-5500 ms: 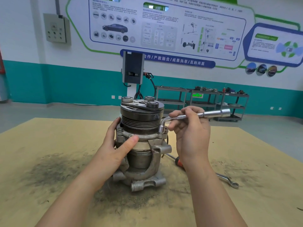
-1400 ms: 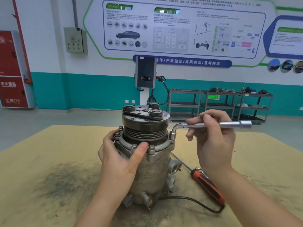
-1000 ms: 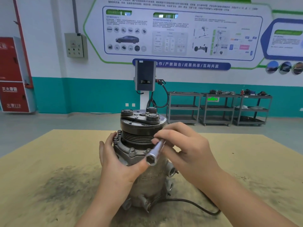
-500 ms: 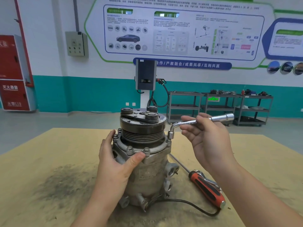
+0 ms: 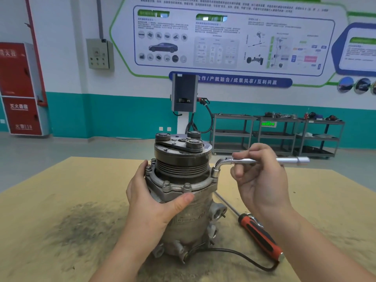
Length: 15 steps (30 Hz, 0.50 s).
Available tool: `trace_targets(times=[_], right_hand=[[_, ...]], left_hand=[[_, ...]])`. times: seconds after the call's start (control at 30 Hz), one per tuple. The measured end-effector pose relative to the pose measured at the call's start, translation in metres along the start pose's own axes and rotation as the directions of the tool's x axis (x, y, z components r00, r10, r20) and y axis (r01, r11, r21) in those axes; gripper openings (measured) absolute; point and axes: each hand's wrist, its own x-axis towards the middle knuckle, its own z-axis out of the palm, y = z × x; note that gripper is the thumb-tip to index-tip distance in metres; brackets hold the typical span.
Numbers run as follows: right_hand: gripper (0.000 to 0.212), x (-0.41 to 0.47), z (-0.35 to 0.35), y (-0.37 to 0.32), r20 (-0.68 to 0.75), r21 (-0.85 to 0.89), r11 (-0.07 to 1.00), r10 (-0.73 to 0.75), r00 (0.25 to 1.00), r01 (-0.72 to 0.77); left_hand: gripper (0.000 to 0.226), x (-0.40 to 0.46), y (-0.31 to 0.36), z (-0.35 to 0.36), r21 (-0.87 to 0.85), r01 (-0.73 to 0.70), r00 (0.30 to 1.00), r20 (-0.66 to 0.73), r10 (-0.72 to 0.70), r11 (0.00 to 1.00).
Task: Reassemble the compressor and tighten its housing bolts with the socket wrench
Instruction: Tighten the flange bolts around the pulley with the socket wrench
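Observation:
The grey compressor (image 5: 189, 216) stands upright on the brown table (image 5: 50, 200), pulley end up. Bolts ring its upper housing flange (image 5: 177, 187). My left hand (image 5: 150, 202) wraps around the flange from the left, thumb across the front. An L-shaped silver socket wrench (image 5: 244, 161) has its socket end set down on a bolt at the flange's right side. Its long arm points right, roughly level. My right hand (image 5: 262, 180) holds that arm with curled fingers.
A screwdriver with a red-and-black handle (image 5: 260, 237) lies on the table right of the compressor. A black cable (image 5: 234, 252) runs from the compressor's base toward it. A dark stain (image 5: 81, 224) covers the table at left. Shelving carts (image 5: 276, 135) stand far behind.
The wrench arm swung toward me and back to the right, and now lies a little lower and more level than half a second ago. My left hand stays on the flange.

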Motion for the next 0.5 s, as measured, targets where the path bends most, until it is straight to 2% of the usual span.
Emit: trace_targets(times=[0.1, 0.17, 0.23, 0.3, 0.33, 0.37, 0.4, 0.5], right_hand=[[0.013, -0.011, -0.002, 0.008, 0.150, -0.161, 0.955, -0.227, 0.962, 0.250], [0.016, -0.017, -0.001, 0.011, 0.293, -0.359, 0.813, -0.368, 0.882, 0.458], [0.016, -0.021, 0.001, 0.013, 0.501, -0.517, 0.554, -0.422, 0.755, 0.653], [0.012, -0.024, 0.005, 0.015, 0.692, -0.574, 0.224, -0.382, 0.613, 0.788], [0.013, -0.024, 0.006, 0.015, 0.744, -0.574, 0.107, -0.346, 0.571, 0.812], [0.018, -0.025, 0.009, 0.014, 0.765, -0.575, 0.057, -0.317, 0.561, 0.816], [0.023, -0.024, 0.011, 0.012, 0.772, -0.573, 0.052, -0.303, 0.560, 0.818], [0.026, -0.020, 0.012, 0.001, 0.757, -0.564, 0.088, -0.342, 0.557, 0.821]], left_hand=[[0.118, 0.000, -0.001, 0.000, 0.005, -0.002, 1.000, -0.010, 0.002, 1.000], [0.110, 0.000, -0.001, 0.001, 0.018, -0.010, 1.000, -0.015, 0.010, 1.000], [0.110, 0.001, -0.001, 0.001, 0.044, -0.017, 1.000, -0.026, 0.019, 0.999], [0.104, 0.003, -0.002, 0.001, 0.049, -0.027, 0.999, -0.038, 0.029, 0.998], [0.098, 0.003, -0.002, 0.001, 0.039, -0.030, 0.999, -0.041, 0.032, 0.999], [0.092, 0.004, -0.003, 0.001, 0.025, -0.029, 0.999, -0.042, 0.030, 0.999], [0.089, 0.004, -0.003, 0.001, 0.012, -0.028, 0.999, -0.041, 0.028, 1.000], [0.100, 0.005, -0.004, 0.001, 0.037, -0.034, 0.998, -0.045, 0.035, 0.999]])
